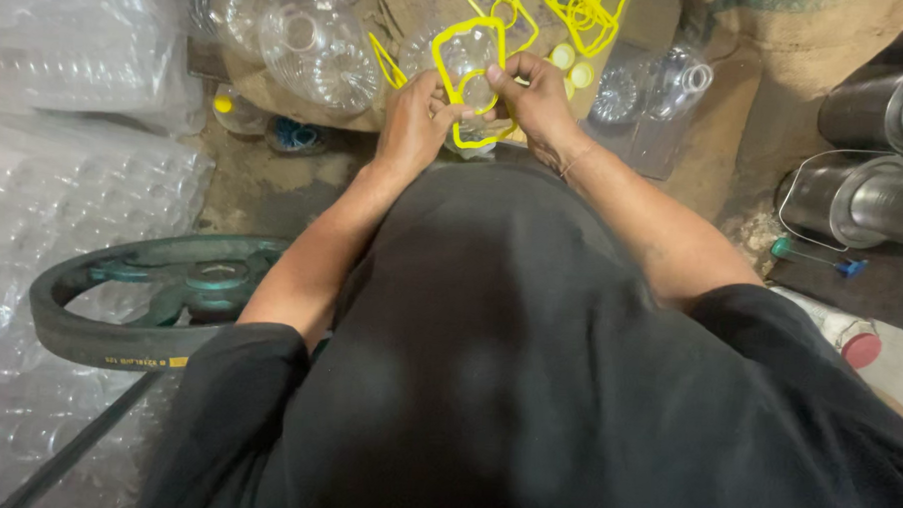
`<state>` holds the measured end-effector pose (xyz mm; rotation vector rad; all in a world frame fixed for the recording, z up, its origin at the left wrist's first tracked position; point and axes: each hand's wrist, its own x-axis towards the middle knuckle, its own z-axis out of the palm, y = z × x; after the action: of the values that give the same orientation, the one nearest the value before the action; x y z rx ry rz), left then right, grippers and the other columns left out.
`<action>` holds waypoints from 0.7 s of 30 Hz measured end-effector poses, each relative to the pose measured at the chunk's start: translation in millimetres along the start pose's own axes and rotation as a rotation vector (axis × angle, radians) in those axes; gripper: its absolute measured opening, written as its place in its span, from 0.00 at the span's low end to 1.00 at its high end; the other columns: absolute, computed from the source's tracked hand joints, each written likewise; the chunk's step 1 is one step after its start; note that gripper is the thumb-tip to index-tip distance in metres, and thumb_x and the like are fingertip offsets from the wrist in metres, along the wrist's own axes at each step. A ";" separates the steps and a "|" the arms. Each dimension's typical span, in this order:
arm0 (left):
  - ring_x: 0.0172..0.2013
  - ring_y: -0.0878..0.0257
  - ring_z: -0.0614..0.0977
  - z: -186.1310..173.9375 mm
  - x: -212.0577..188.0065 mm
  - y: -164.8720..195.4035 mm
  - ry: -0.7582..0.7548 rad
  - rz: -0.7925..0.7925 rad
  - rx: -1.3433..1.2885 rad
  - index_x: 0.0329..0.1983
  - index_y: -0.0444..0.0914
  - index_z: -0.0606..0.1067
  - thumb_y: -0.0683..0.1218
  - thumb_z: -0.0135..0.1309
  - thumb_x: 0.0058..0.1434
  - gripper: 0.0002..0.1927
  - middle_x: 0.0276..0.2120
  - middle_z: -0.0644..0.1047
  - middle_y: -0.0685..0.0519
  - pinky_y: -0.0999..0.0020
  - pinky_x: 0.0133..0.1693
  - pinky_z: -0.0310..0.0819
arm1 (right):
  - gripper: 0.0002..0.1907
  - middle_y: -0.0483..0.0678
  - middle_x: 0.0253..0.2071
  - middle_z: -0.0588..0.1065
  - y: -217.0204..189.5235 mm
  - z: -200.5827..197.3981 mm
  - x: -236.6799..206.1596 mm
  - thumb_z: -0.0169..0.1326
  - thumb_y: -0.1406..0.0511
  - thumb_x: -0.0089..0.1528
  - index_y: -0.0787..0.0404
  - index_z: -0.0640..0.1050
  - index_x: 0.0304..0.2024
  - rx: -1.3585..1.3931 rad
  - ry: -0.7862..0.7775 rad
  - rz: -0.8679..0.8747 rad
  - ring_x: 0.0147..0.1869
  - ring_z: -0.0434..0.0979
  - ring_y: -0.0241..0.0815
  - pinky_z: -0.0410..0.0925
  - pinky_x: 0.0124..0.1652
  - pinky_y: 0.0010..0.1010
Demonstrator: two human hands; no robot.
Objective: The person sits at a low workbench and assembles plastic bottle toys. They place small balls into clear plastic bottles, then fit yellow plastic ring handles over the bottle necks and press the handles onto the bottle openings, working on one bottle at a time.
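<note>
The hands are working in a tight spot at the top middle of the view. Clear bottles (319, 49) are crowding in on the left side. More yellow loops (585, 13) and small yellow caps (573, 66) are lying just behind the hands. Shiny metal pipes (875, 164) are lying well off to the right. Bags of clear bottles (73, 201) are piling up along the left edge. A big green wheel (155, 299) with a black belt is sitting low on the left, near the left elbow. The only open room is a small patch of dirt floor (264, 182) between the left arm and the bags.

The left hand (414, 123) is curling shut, pinching the left side of a yellow loop (456, 54). The right hand (535, 97) is curling too, pinching the right side of the loop with thumb and fingers. The two hands are close together, almost touching.

The loop is a squarish ring with round corners. It is standing up between the hands, its long side running away from the person. A clear bottle (468, 54) is showing through it, just behind.
</note>
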<state>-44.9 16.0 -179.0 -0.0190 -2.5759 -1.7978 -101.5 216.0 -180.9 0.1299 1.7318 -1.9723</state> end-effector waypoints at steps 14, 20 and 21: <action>0.23 0.61 0.77 -7.3 3.0 16.1 -0.022 -0.016 0.092 0.46 0.33 0.73 0.50 0.78 0.50 0.30 0.25 0.76 0.49 0.64 0.27 0.71 | 0.10 0.44 0.36 0.73 -9.7 6.2 -9.1 0.56 0.65 0.71 0.65 0.75 0.37 -0.032 -0.036 -0.035 0.35 0.74 0.32 0.79 0.36 0.29; 0.27 0.58 0.79 -4.8 -2.0 13.6 0.024 0.059 0.120 0.48 0.33 0.71 0.41 0.71 0.53 0.24 0.33 0.79 0.47 0.62 0.31 0.73 | 0.09 0.44 0.35 0.75 -22.6 8.2 -15.9 0.56 0.66 0.70 0.63 0.76 0.36 0.033 -0.048 0.117 0.34 0.77 0.34 0.79 0.36 0.29; 0.27 0.58 0.79 -4.7 -3.5 13.5 0.032 0.060 0.114 0.48 0.33 0.71 0.39 0.71 0.53 0.24 0.34 0.79 0.47 0.62 0.31 0.73 | 0.08 0.44 0.35 0.76 -24.7 9.1 -17.0 0.56 0.66 0.69 0.63 0.76 0.36 0.031 -0.050 0.146 0.34 0.77 0.35 0.79 0.35 0.29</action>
<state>-41.3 16.2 -164.7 -0.0660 -2.6208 -1.6160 -95.1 214.1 -150.2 0.2100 1.6137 -1.8806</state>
